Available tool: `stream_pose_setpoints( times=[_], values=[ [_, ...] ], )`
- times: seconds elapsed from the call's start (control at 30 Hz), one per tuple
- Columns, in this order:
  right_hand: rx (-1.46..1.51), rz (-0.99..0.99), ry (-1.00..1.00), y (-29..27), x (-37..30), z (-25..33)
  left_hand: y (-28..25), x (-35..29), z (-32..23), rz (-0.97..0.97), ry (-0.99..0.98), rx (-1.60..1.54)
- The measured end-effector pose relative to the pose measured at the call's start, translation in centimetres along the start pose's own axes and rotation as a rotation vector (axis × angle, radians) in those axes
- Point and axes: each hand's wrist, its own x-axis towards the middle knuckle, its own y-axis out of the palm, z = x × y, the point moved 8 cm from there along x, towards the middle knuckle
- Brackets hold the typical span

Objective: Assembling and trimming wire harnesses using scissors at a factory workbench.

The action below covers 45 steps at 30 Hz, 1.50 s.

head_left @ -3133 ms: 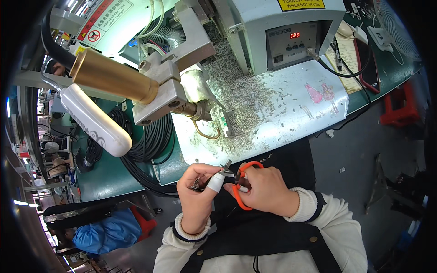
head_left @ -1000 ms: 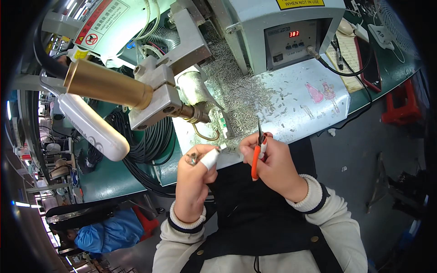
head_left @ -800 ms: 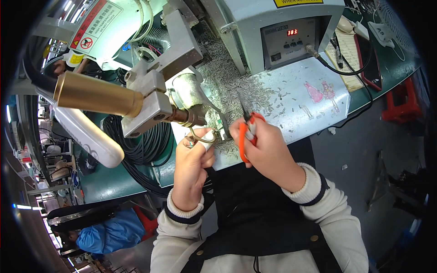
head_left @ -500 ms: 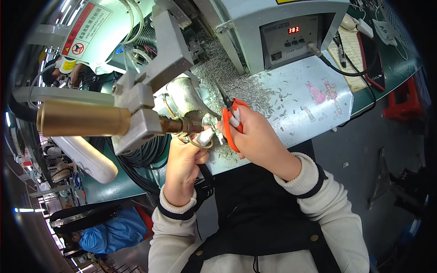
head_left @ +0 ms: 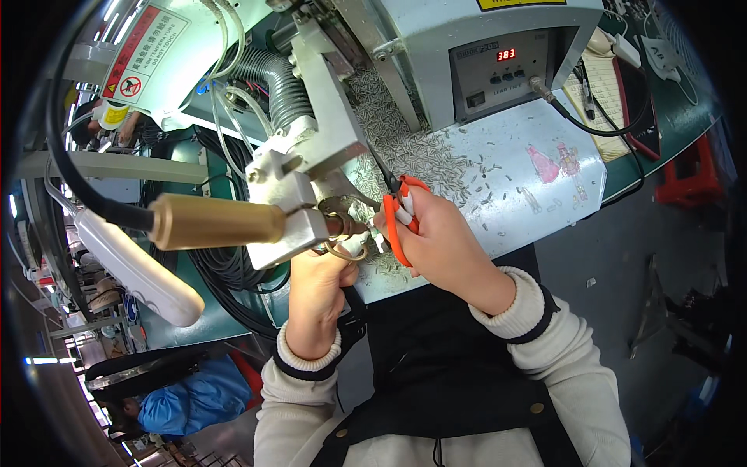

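Note:
My right hand (head_left: 447,243) is closed around orange-handled scissors (head_left: 391,232). Their dark, pointed blades aim up and away, over a heap of small metal bits (head_left: 440,159). White wrapping shows on the handles. Close to its left, my left hand (head_left: 317,289) has its fingers curled in a pinch. A soldering iron with a gold handle (head_left: 218,222) and a grey clamp (head_left: 288,241) covers those fingertips; the small white part pinched there half a second ago is mostly hidden. A bit of white (head_left: 379,242) shows between the hands, beside the iron's tip.
Behind my hands stands a grey control box (head_left: 502,82) with a red lit display. A white lamp arm (head_left: 140,268) and coiled black cable (head_left: 226,284) are on the left. Far right lie a notebook (head_left: 595,89) and a phone (head_left: 638,109). Someone in blue (head_left: 198,397) is lower left.
The soldering iron and its clamp have swung right and slightly down, and now cover my left fingertips. My hands stay nearly in place, with the scissors still in the right.

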Motion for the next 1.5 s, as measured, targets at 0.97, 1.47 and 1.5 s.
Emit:
stream_pose_setpoints(
  times=[0.97, 1.47, 1.5],
  values=[
    [-0.345, 0.279, -0.437, 3.7, -10.0, 1.0, 2.9, -9.6, 4.6, 0.215, 0.073, 0.196],
    [0.414, 0.318, 0.114, 2.4, -8.2, -1.8, 0.7, -9.2, 3.7, 0.113, -0.038, 0.078],
    [0.413, 0.316, 0.114, 2.4, -8.2, -2.3, 0.7, -9.1, 4.2, 0.155, -0.114, -0.048]
  ],
)
